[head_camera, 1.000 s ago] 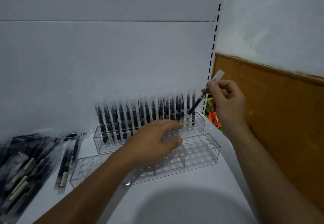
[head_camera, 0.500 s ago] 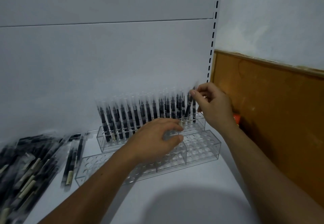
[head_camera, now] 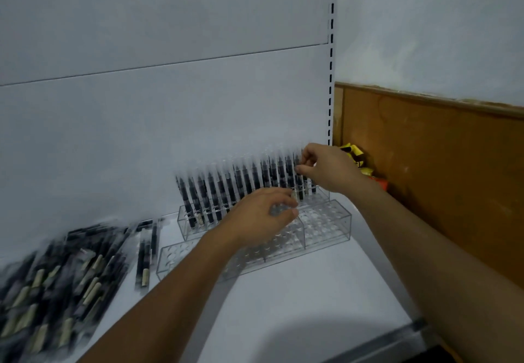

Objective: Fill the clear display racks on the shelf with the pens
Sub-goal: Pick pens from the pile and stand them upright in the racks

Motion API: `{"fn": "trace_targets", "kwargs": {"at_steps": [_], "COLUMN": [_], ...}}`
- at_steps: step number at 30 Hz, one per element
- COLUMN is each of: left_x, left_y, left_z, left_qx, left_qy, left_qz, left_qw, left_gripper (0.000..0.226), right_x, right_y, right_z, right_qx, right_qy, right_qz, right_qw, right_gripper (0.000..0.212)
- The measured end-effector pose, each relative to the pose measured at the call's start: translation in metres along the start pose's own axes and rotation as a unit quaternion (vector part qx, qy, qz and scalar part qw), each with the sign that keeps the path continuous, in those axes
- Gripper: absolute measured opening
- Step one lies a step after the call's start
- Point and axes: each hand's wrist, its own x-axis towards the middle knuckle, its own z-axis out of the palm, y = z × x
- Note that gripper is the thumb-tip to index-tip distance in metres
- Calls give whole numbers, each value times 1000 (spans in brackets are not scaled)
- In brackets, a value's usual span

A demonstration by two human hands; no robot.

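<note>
Two clear racks stand on the white shelf. The back rack [head_camera: 187,222] holds a row of several upright black pens [head_camera: 211,192] in clear sleeves. The front rack [head_camera: 326,225] shows only bare holes. My right hand [head_camera: 326,168] is at the right end of the back rack and pinches the top of a sleeved pen [head_camera: 300,189] that stands in the rack. My left hand [head_camera: 262,215] lies on the front rack with its fingers loosely bent on the rack's top. A heap of packaged pens [head_camera: 56,283] lies at the left, with two loose ones [head_camera: 146,252] beside it.
The white back panel rises behind the racks, with a slotted upright [head_camera: 330,78] at its right end. A brown wooden board [head_camera: 439,169] stands to the right. Yellow and orange packets [head_camera: 358,161] sit in the corner behind my right hand. The shelf's metal front edge [head_camera: 397,340] runs at the lower right.
My right hand has lowered the pen from a raised slant to upright in the right end of the back rack. My left hand has stayed on the front rack.
</note>
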Motion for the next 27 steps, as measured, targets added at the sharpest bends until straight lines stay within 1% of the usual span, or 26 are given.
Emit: {"fn": "trace_targets", "kwargs": {"at_steps": [6,8,10,12,15,17,21,24,27], "left_x": [0,0,-4,-14,-45,-73,-147,-191,-215], "left_y": [2,4,6,4,-13,-33,-87,-111,-122], "left_z": [-2,-7,-15,-28,-53,-67,-85,-85,-79], "left_qx": [14,26,38,27,9,15,40,82,114], "left_qy": [-4,-19,-10,42,125,155,241,279,286], "left_qz": [7,7,1,-21,-62,-94,-171,-211,-237], "left_qw": [1000,999,999,999,990,983,955,933,921], "left_gripper": [37,39,40,38,31,29,27,29,32], "right_x": [-7,-9,-12,-14,-18,-24,-32,-37,-40], "right_y": [-7,-10,-14,-23,-51,-76,-146,-192,-230], "right_z": [-9,-14,-17,-20,-13,-4,34,68,107], "right_qx": [-26,-61,-112,-149,-137,-105,-84,-93,-147], "right_qy": [-48,-77,-91,-89,-104,-130,-200,-223,-245], "right_qz": [32,40,39,21,-24,-55,-147,-196,-229], "right_qw": [998,994,989,985,985,984,965,950,931], "right_gripper": [19,22,25,24,26,26,20,27,31]}}
